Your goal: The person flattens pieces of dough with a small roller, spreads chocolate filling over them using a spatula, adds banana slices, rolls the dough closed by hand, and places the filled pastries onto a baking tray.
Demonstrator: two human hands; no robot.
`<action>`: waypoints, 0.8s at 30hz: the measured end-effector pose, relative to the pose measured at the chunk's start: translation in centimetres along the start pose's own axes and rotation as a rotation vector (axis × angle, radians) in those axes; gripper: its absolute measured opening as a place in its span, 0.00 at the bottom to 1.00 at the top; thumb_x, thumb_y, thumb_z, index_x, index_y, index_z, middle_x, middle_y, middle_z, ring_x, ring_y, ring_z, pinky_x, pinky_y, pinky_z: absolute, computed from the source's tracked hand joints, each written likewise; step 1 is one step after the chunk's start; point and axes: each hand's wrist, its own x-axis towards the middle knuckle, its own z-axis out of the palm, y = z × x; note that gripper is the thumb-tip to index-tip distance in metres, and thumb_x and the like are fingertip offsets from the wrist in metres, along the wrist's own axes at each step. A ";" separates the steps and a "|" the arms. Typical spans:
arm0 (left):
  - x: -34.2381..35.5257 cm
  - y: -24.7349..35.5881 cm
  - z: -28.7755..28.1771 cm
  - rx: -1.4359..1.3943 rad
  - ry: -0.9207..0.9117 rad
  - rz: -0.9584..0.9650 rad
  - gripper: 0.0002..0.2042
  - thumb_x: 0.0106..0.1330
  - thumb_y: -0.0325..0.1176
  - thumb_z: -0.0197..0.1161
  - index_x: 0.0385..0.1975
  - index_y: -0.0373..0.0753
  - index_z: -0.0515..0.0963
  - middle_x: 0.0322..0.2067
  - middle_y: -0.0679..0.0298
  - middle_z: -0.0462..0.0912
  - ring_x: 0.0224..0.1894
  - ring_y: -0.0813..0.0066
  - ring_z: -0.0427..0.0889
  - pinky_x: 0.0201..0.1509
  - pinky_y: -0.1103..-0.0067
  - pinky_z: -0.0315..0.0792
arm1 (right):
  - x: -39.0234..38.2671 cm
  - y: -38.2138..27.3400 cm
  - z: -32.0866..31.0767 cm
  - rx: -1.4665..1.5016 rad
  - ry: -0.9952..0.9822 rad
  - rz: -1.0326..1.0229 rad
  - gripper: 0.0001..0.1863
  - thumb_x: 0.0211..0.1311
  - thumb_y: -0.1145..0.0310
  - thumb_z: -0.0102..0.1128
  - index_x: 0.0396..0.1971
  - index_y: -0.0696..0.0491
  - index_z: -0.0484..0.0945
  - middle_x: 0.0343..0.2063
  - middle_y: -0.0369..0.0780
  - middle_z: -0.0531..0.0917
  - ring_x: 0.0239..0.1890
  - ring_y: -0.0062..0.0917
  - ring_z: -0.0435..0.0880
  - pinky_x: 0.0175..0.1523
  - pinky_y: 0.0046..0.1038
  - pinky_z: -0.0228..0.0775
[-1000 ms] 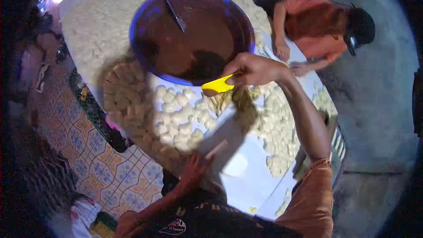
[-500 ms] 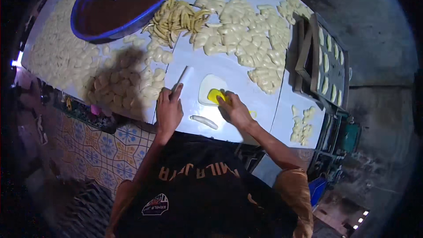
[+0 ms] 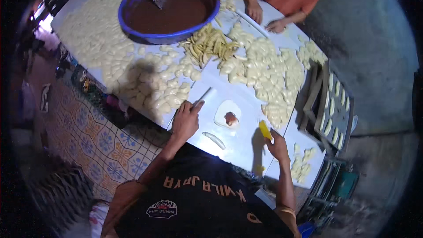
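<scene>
My left hand (image 3: 185,121) is closed round the near end of a white rolling pin (image 3: 206,97) that points away from me across the table. A yellow scraper (image 3: 265,130) is gripped in my right hand (image 3: 278,146), raised over the tabletop right of a flattened dough sheet (image 3: 220,112). On that sheet lies a dab of brown filling (image 3: 231,119). Closer to me, between my hands, rests one long rolled dough piece (image 3: 213,140).
A blue basin (image 3: 169,35) of brown filling stands far left, a spoon-like utensil in it. Beside it are a pile of banana-like strips (image 3: 207,46) and masses of dough pieces (image 3: 273,70). Stacked trays (image 3: 333,110) stand right. Another person's hands (image 3: 275,26) work at the far edge.
My right hand has drawn the yellow scraper off the dough sheet to the right, leaving brown filling there. The view has shifted, showing more of the other person. My left hand stays on the rolling pin.
</scene>
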 end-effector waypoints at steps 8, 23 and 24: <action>-0.3 -0.5 -0.3 0.020 0.056 -0.018 0.27 0.58 0.23 0.62 0.62 0.46 0.76 0.40 0.53 0.72 0.47 0.52 0.75 0.51 0.61 0.73 | 19.5 -15.7 6.2 0.554 0.055 -0.064 0.15 0.64 0.66 0.64 0.43 0.61 0.86 0.37 0.48 0.90 0.38 0.33 0.90 0.47 0.31 0.79; 0.1 -0.2 -0.2 0.004 -0.021 -0.098 0.32 0.57 0.28 0.67 0.66 0.49 0.71 0.42 0.53 0.71 0.47 0.54 0.74 0.51 0.62 0.72 | 28.2 -20.1 9.5 0.624 0.079 -0.113 0.12 0.57 0.74 0.62 0.40 0.62 0.85 0.30 0.51 0.88 0.35 0.34 0.88 0.42 0.35 0.77; 0.2 -0.4 -0.2 -0.003 -0.019 -0.085 0.32 0.58 0.27 0.66 0.67 0.47 0.70 0.43 0.52 0.72 0.47 0.53 0.74 0.52 0.61 0.72 | 26.8 -18.5 8.8 0.702 0.017 -0.111 0.14 0.58 0.75 0.61 0.43 0.62 0.86 0.32 0.51 0.88 0.36 0.31 0.88 0.43 0.33 0.77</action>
